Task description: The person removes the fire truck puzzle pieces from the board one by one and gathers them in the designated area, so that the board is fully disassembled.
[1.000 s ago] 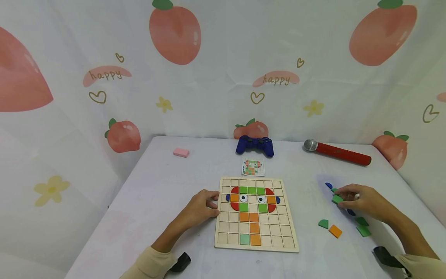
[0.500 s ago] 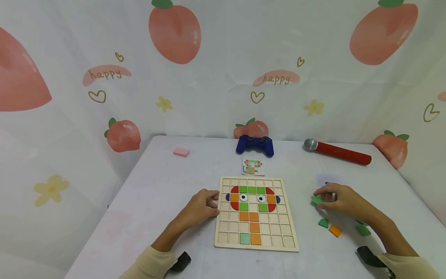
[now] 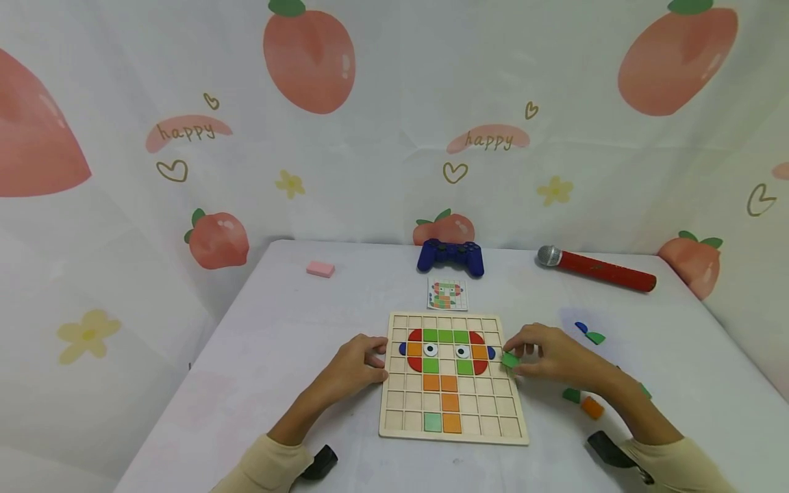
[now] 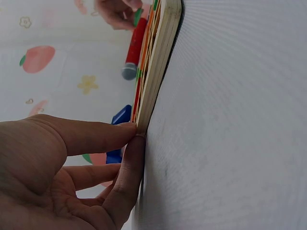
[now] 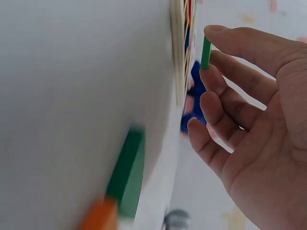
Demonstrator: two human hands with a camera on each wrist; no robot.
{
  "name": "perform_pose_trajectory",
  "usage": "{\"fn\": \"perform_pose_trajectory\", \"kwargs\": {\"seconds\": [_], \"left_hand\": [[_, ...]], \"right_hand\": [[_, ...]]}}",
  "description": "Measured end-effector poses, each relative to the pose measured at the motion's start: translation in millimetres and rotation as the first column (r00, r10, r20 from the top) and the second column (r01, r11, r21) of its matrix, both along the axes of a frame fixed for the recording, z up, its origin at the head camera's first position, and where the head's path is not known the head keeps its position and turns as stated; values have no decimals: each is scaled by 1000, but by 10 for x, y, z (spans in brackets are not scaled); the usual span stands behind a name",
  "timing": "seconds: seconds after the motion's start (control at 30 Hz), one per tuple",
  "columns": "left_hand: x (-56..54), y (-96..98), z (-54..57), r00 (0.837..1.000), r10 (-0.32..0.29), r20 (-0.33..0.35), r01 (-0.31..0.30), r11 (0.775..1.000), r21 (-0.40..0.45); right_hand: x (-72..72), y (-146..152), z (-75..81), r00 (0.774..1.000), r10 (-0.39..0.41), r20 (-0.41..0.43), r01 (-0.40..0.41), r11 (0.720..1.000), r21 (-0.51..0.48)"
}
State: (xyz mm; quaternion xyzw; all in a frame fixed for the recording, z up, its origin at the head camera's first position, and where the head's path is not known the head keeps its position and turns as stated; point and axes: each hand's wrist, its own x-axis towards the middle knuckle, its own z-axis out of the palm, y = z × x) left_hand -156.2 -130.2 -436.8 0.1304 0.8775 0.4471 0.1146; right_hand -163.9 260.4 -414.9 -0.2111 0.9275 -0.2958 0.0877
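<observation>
A flat, pale wooden board point(image 3: 483, 404), ruled into square cells by thin raised strips and rounded at its corners, lies at the middle of the tabletop point(image 3: 296, 329) toward its near edge. Smooth, glossy tiles fill part of it: green and orange squares, red quarter-rounds, blue half-rounds and two white eye discs make a face, with an orange column below and a paler mint square point(image 3: 433, 422) in the row nearest the tabletop's near edge. The left hand point(image 3: 356, 359) has its thumb and forefinger bent to the board's left edge, holding it; whether a fingertip reaches underneath, I cannot tell. The right hand point(image 3: 548, 352) pinches a thin green tile point(image 3: 509, 360) between thumb and fingertips over the board's right edge, its other fingers loosely bent. On the right part of the tabletop lie a blue half-round point(image 3: 581, 326), a green quarter-round point(image 3: 595, 338), another green piece point(image 3: 572, 395) and, just beside that, an orange square point(image 3: 592, 408); the right forearm partly hides further pieces. A printed card point(image 3: 448, 294) lies between the board and a dark blue game controller point(image 3: 451, 256) at the far edge. A red microphone point(image 3: 598, 269) with a silver mesh head lies toward the far right corner, a pink block point(image 3: 320, 269) toward the far left. Compared with half a second ago, the right hand has carried its tile leftward to the board, uncovering the blue half-round and green quarter-round; board and left hand are unchanged.
</observation>
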Motion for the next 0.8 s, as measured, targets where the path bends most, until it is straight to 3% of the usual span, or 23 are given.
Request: {"fn": "perform_pose_trajectory", "kwargs": {"seconds": [0.3, 0.5, 0.8], "left_hand": [[-2, -4, -10, 1000, 1, 3, -1, 1000, -1], [-4, -3, -17, 1000, -1, 2, 1, 1000, -1], [-4, -1, -12, 1000, 1, 2, -1, 1000, -9]], "right_hand": [[-9, -373, 12, 992, 123, 29, -123, 992, -14], [7, -640, 18, 977, 204, 65, -202, 979, -31], [52, -883, 53, 951, 304, 56, -304, 953, -4]]}}
